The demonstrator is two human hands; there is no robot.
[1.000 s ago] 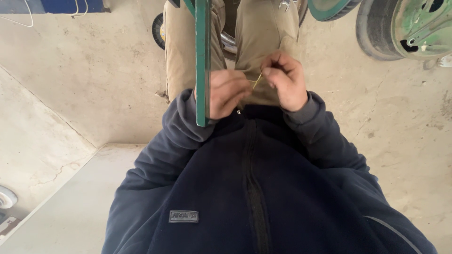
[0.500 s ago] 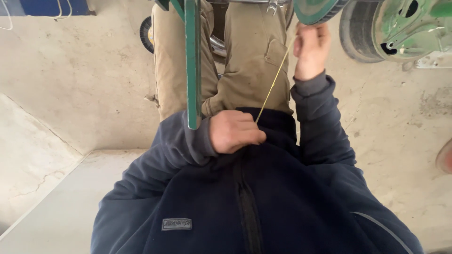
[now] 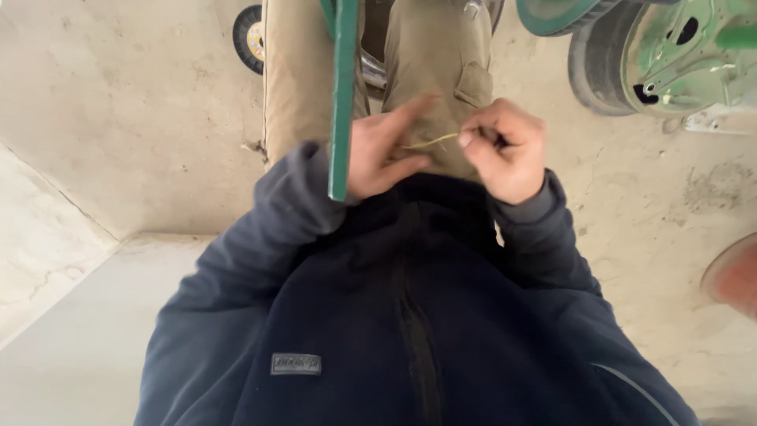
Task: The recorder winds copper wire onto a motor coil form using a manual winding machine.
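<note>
My right hand [image 3: 505, 146] pinches one end of a thin yellowish strand [image 3: 430, 142] between thumb and forefinger, in front of my beige trousers [image 3: 430, 55]. The strand runs left to the fingers of my left hand [image 3: 386, 154], whose forefinger is stretched out and apart from the thumb. Whether that hand grips the strand's other end is hidden. A green metal bar [image 3: 344, 95] crosses in front of my left wrist. My dark blue jacket [image 3: 394, 315] fills the lower part of the view.
A green wheeled machine [image 3: 678, 47] with a black tyre [image 3: 591, 71] stands at the top right on the concrete floor [image 3: 142, 118]. A small wheel [image 3: 248, 35] shows at top left, a reddish round object [image 3: 733, 276] at the right edge, and a pale raised slab [image 3: 71, 331] lower left.
My right hand, stretched up and away with the strand pulled long half a second ago, has come back down beside the left hand. The left hand's fist has loosened.
</note>
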